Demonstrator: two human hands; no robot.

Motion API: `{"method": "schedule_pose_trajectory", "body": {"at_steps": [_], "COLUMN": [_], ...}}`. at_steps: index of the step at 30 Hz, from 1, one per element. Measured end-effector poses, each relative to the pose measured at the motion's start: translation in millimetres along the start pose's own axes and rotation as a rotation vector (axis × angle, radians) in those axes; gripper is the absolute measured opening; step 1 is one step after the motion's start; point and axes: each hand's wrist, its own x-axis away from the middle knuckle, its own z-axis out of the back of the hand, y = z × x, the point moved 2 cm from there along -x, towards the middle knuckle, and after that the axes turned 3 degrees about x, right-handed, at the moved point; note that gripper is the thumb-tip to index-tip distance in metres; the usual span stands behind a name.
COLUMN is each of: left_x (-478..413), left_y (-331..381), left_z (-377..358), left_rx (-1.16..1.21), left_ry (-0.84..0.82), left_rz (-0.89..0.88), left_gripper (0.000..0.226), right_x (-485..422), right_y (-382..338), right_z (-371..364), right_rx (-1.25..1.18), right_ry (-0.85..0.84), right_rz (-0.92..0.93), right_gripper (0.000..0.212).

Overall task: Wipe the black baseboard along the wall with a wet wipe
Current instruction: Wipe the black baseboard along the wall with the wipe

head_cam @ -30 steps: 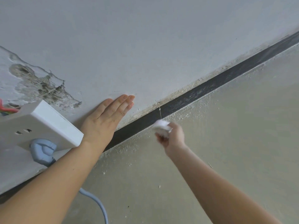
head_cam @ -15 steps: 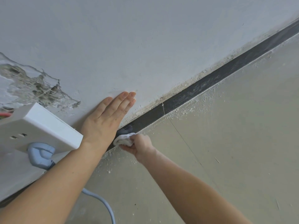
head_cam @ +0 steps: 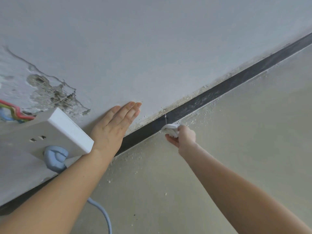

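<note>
Left hand (head_cam: 112, 128) flat against the wall (head_cam: 152, 48), fingers straight and together, gripping nothing; white socket plate (head_cam: 55, 130) with blue plug (head_cam: 54, 157) just beside the wrist. Right hand (head_cam: 183, 136) fingers curled tight around a bunched white wet wipe (head_cam: 170, 129), pressed to the lower edge of the black baseboard (head_cam: 219, 90). Baseboard runs diagonally to upper right, dusty beyond the wipe; floor (head_cam: 236, 132) flecked with white crumbs, plaster broken above the socket.

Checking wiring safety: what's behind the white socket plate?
Behind the white socket plate, red, yellow-green and blue wires emerge over crumbled plaster. Their connections are hidden by the plate.
</note>
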Motion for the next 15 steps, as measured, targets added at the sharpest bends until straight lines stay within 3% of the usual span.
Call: {"method": "schedule_pose_trajectory", "body": {"at_steps": [2,4,6,9,11,15], "left_x": [1,2,0,-9,-21,-55], "left_y": [4,6,7,9,14,26], "left_z": [-1,1,9,21,21,28], "left_rx": [0.032,0.047,0.071,0.131,0.201,0.234], "left_ry": [-0.037,-0.089,-0.160,-0.160,-0.030,0.115], "left_rz": [0.000,-0.006,-0.029,-0.082,-0.073,-0.017], "left_gripper": [0.067,0.064,0.063,0.065,0.065,0.061], "right_x": [8,13,15,6,7,26], "right_y": [29,43,29,-16,-44,-75], "right_z": [-20,-40,-49,-36,-21,-5], "right_rx": [0.192,0.220,0.150,0.211,0.424,0.906], "right_ry": [-0.157,-0.239,-0.254,-0.156,-0.068,0.022], "right_rz": [-0.113,-0.179,-0.124,0.041,0.125,0.056], "right_gripper": [0.031,0.031,0.013,0.013,0.012,0.022]}}
